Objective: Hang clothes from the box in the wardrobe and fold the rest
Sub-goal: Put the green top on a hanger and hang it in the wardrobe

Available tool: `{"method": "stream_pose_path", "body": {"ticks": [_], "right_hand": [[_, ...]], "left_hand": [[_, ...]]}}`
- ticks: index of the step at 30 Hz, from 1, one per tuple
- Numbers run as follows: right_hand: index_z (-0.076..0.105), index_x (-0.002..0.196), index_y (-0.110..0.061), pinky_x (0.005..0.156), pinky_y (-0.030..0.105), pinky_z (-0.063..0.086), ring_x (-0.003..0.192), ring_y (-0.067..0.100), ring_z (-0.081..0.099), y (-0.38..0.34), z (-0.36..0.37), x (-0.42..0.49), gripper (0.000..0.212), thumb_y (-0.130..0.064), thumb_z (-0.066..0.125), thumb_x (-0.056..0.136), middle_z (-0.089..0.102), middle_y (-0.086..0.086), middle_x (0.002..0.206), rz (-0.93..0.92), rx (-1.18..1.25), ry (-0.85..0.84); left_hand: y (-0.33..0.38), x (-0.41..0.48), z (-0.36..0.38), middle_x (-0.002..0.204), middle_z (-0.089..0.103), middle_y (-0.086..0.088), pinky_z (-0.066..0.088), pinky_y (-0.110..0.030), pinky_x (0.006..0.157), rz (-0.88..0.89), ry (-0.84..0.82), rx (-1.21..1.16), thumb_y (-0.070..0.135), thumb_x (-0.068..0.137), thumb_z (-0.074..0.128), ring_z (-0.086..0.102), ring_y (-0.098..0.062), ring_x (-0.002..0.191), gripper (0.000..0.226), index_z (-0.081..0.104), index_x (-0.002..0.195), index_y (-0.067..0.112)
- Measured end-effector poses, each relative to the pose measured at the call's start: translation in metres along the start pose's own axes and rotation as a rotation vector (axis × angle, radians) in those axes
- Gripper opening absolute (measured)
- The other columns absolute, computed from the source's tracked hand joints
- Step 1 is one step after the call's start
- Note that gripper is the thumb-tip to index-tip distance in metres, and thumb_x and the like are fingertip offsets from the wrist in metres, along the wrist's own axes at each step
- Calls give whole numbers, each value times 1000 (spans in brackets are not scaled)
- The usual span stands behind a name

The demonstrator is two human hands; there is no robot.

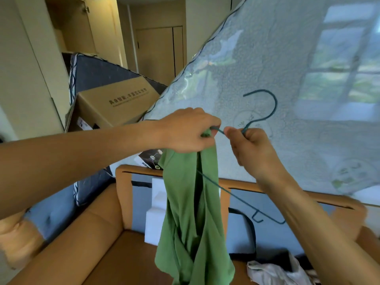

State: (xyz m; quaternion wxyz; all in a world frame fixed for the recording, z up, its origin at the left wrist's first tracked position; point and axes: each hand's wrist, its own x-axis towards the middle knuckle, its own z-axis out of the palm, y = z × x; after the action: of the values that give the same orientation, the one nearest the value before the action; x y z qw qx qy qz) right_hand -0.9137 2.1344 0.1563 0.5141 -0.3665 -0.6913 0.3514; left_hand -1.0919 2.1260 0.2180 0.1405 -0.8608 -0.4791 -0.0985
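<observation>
Green garment (189, 202) and one hanger (275, 103), two hands (189, 130) (253, 149) gripping.

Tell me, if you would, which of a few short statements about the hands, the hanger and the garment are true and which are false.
1. The left hand grips the top of the green garment. True.
2. The right hand holds nothing. False: it grips the wire hanger just below its hook.
3. The hanger hangs from a wardrobe rail. False: it is held up in the air, and no rail is in view.
4. A cardboard box with printed lettering lies beyond the left arm. True.
5. The garment is folded flat on the sofa. False: it hangs loose from the left hand.
</observation>
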Motion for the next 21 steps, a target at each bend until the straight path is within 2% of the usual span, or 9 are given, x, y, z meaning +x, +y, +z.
{"method": "stream_pose_path", "body": {"ticks": [4, 5, 7, 8, 10, 12, 14, 17, 21], "right_hand": [[55, 71, -4, 61, 36, 37, 61, 21, 44, 2, -20, 11, 45, -40, 59, 98, 52, 15, 67, -74, -108, 56], [60, 85, -8, 68, 33, 42, 72, 18, 53, 4, -23, 8, 34, -40, 60, 97, 60, 13, 81, -131, -195, 124], [56, 110, -13, 86, 30, 43, 97, 15, 53, 8, -25, -13, 25, -30, 65, 94, 54, 2, 106, -320, -320, 351], [54, 111, -11, 88, 32, 42, 98, 17, 51, 9, -21, -31, 25, -22, 66, 92, 49, -1, 108, -446, -318, 424], [53, 97, -12, 77, 32, 43, 85, 19, 50, 21, -3, -69, 13, -12, 64, 90, 49, -3, 94, -599, -267, 350], [49, 84, -20, 61, 32, 42, 68, 14, 49, 47, 19, -94, 15, -20, 62, 90, 48, -8, 74, -488, -256, 145], [45, 82, -29, 57, 31, 42, 65, 12, 49, 79, 39, -102, 19, -30, 63, 88, 47, -10, 70, -210, -355, 9], [45, 92, -29, 64, 32, 48, 73, 7, 53, 129, 62, -93, 22, -35, 65, 85, 52, -13, 84, 82, -457, -131], [50, 97, -26, 72, 41, 53, 83, 14, 56, 172, 83, -73, 27, -28, 66, 76, 54, -9, 95, 180, -346, -127]], "left_hand": [[-4, 5, -9, 53, 39, 3, 23, -26, 51, 71, 32, -67, 33, 106, 44, 46, -6, 52, 40, 48, 73, 10], [-9, 7, -9, 52, 37, 2, 22, -26, 51, 66, 38, -53, 32, 107, 42, 45, -7, 51, 43, 45, 71, 8], [-18, 11, -8, 54, 36, 0, 26, -30, 52, 25, 68, -49, 33, 108, 38, 38, -12, 47, 46, 39, 68, 9], [-22, 12, -7, 54, 35, -2, 30, -34, 53, 4, 90, -56, 35, 107, 36, 35, -12, 46, 47, 38, 67, 9], [-28, 15, -9, 54, 34, -1, 32, -37, 54, -11, 136, -76, 35, 105, 33, 33, -14, 47, 47, 34, 65, 12], [-31, 16, -12, 54, 32, 1, 31, -37, 55, -21, 153, -73, 34, 105, 32, 31, -15, 47, 45, 31, 64, 15], [-31, 16, -14, 55, 31, 1, 27, -35, 54, -32, 152, -60, 34, 104, 32, 30, -15, 48, 44, 31, 65, 14], [-30, 12, -14, 55, 30, 0, 23, -33, 52, -21, 155, -48, 33, 104, 32, 29, -14, 49, 44, 33, 66, 11], [-30, 5, -12, 54, 30, 2, 23, -30, 52, 3, 157, -66, 31, 107, 36, 28, -13, 47, 46, 33, 66, 11]]}}
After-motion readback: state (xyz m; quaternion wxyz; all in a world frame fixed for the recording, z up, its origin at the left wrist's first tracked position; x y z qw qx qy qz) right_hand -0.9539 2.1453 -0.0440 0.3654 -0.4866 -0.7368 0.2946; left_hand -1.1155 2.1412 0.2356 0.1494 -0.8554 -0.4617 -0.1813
